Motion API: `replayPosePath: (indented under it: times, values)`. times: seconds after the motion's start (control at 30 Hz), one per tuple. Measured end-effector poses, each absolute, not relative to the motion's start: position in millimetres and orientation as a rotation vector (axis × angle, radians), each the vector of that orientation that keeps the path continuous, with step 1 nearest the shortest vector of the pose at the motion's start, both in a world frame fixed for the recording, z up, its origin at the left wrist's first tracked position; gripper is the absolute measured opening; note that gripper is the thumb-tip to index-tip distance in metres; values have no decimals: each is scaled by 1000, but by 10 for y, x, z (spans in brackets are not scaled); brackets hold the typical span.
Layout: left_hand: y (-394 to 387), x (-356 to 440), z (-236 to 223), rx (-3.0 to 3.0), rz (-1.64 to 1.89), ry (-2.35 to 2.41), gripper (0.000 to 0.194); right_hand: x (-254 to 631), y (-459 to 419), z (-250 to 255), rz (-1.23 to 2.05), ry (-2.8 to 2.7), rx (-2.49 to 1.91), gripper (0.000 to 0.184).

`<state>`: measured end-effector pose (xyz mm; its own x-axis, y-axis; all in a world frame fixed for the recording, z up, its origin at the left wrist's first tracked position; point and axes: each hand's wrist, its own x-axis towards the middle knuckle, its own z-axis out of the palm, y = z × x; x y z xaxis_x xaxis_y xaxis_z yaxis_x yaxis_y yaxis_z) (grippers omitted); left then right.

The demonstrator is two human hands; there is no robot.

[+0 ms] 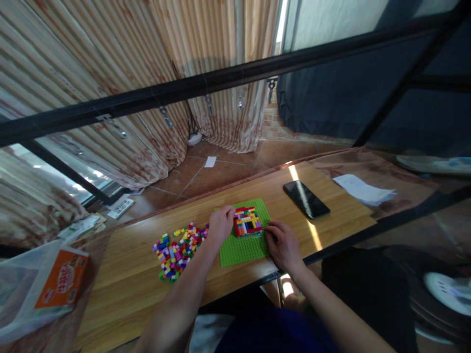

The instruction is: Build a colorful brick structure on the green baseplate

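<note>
A green studded baseplate (231, 255) lies on the wooden board in front of me. On it stands a low, square structure of coloured toy bricks (241, 228), with an opening in its top. My left hand (222, 223) is at the structure's left side, fingers closed in a pinch near its upper left corner; whatever they hold is hidden. Curled at the plate's right edge, my right hand (284, 244) grips it with thumb and fingers. Left of the plate, partly behind my left forearm, a pile of loose bricks (172, 257) is spread out.
A black phone (306, 199) lies right of the plate on the wooden board (125, 274). Papers (364, 189) rest farther right. A clear plastic bin (22, 289) with an orange label stands at the left. Beyond the board runs a dark metal bar (221, 81) before curtains.
</note>
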<state>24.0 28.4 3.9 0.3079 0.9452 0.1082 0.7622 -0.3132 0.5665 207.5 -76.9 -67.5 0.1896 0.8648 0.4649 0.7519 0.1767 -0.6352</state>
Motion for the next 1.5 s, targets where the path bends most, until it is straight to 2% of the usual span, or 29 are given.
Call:
replayPosePath:
  times: [0.07, 0.23, 0.3, 0.47, 0.67, 0.83, 1.13, 1.27, 1.5]
  values:
    - [256, 240, 20, 2151, 626, 1541, 29, 2080, -778, -648, 161, -1589, -1590, 21]
    - [183, 234, -31, 2130, 665, 1589, 29, 1991, -799, -521, 137, -1719, -1655, 41]
    - [160, 229, -48, 2129, 680, 1595, 29, 1922, -792, -474, 101, -1685, -1708, 43]
    - [95, 205, -36, 2088, 708, 1623, 29, 1904, -727, -416, 100, -1641, -1703, 37]
    - [-138, 211, -43, 1962, 725, 1608, 30, 2137, -608, -418, 328, -1472, -1686, 25]
    - [-390, 229, -116, 1902, 744, 1539, 29, 2148, -496, -444, 463, -1374, -1645, 28]
    - [-455, 142, -56, 1872, 779, 1485, 30, 2049, -521, -188, 339, -1596, -1516, 28]
    - [-339, 158, 42, 1992, 794, 1417, 29, 1929, -537, -29, 277, -1834, -1376, 25]
    - [-8, 265, 100, 2046, 797, 1293, 30, 1921, -298, -33, 284, -1931, -1421, 19]
